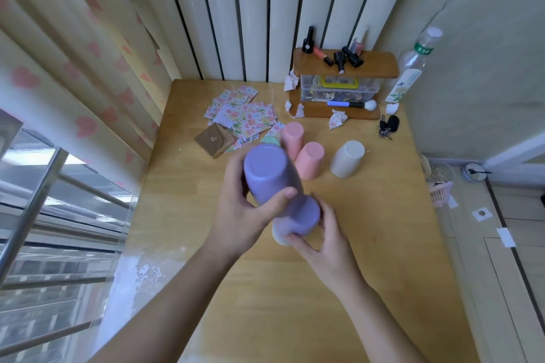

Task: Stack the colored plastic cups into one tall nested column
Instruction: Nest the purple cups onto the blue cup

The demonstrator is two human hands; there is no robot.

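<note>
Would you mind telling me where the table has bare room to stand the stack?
Bare: the table's near half, beside the right hand. Crowded: the far side, with pink cups, white cup, stickers and keys.

Green cup [270, 140] mostly hidden behind purple cup [269, 177]; lower stack blurred.

A pale wooden table [368, 215] stands pushed into the corner of a small room. Behind its far edge runs a wall of cream panels [236, 9] with dark vertical grooves. To the left hangs a yellowish curtain [73, 53] printed with pink hearts, and beside it a window [44, 215] with metal rails lets in daylight. A plain beige wall [486, 82] closes the right side, above a light wood floor [507, 259] with dark seams.
</note>
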